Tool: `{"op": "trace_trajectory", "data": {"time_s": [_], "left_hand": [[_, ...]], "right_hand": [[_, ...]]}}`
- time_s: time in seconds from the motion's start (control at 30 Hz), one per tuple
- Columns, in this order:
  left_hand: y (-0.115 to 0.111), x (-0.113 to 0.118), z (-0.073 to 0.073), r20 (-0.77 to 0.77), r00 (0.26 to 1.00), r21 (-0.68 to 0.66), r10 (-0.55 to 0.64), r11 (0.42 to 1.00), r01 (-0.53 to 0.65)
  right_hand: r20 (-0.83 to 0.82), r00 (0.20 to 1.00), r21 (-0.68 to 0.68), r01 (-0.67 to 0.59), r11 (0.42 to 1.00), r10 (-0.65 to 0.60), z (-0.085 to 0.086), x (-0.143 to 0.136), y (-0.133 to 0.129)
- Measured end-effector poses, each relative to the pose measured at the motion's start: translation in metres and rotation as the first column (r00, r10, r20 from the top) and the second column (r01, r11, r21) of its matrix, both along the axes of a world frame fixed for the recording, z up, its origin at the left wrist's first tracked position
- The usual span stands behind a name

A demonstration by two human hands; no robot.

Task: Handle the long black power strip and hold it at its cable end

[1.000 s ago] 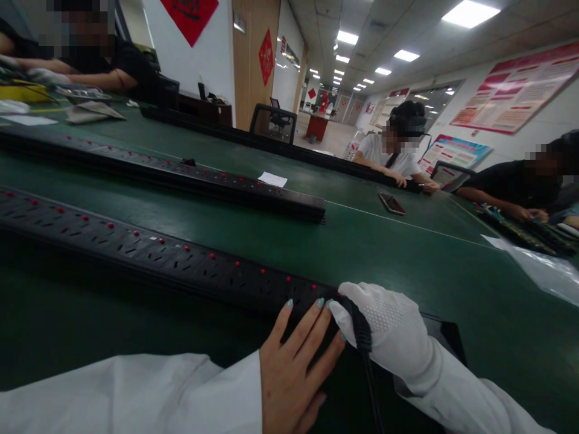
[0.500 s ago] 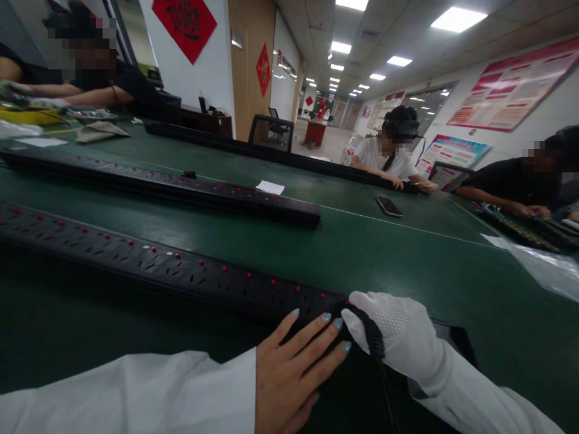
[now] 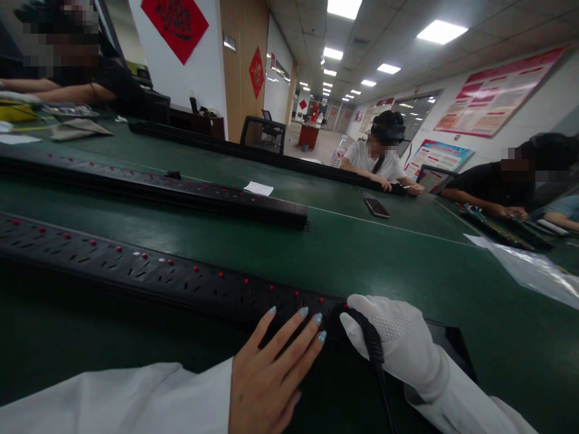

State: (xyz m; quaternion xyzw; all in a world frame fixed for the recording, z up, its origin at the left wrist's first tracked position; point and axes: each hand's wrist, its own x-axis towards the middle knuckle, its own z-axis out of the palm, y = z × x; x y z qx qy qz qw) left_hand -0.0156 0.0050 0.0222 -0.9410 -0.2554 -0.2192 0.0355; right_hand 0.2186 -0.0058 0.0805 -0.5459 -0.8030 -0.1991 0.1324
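Observation:
A long black power strip [image 3: 181,279] with red dots and slotted sockets lies across the near side of the table. My left hand [image 3: 280,361], bare with pale blue nails, rests its spread fingertips on the strip's near edge. My right hand [image 3: 393,331], in a white dotted glove, is closed round a black power plug [image 3: 368,334] at the strip's right part. From the plug a black cable [image 3: 383,386] runs down toward me. The glove hides the plug's face and the socket under it.
Another black power strip [image 3: 203,196] lies behind, with a white paper slip [image 3: 259,188] near it. A phone [image 3: 376,207] and a clear plastic bag [image 3: 534,271] are on the green table [image 3: 389,259]. Co-workers sit at the far left, far side and right.
My left hand has slid left along the strip, away from the right hand. The right hand still holds the plug at about the same spot. The view has shifted slightly.

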Motion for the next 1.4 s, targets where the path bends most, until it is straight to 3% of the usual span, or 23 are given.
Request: {"op": "trace_trajectory", "data": {"time_s": [0.2,0.33,1.4], "left_hand": [[0.008,0.003,-0.018,0.1,0.994,0.1,-0.037,0.995,0.027],[0.01,0.002,-0.024,0.128,0.99,0.098,-0.057,0.994,0.045],[0.011,-0.003,-0.015,0.054,0.996,0.055,-0.066,0.997,0.063]], "right_hand": [[-0.009,1.0,0.047,-0.003,0.999,0.004,-0.002,0.001,0.001],[-0.017,1.0,0.069,-0.019,0.997,0.02,-0.002,0.002,0.001],[0.001,0.999,0.047,-0.053,0.997,0.053,0.0,0.002,0.002]]}}
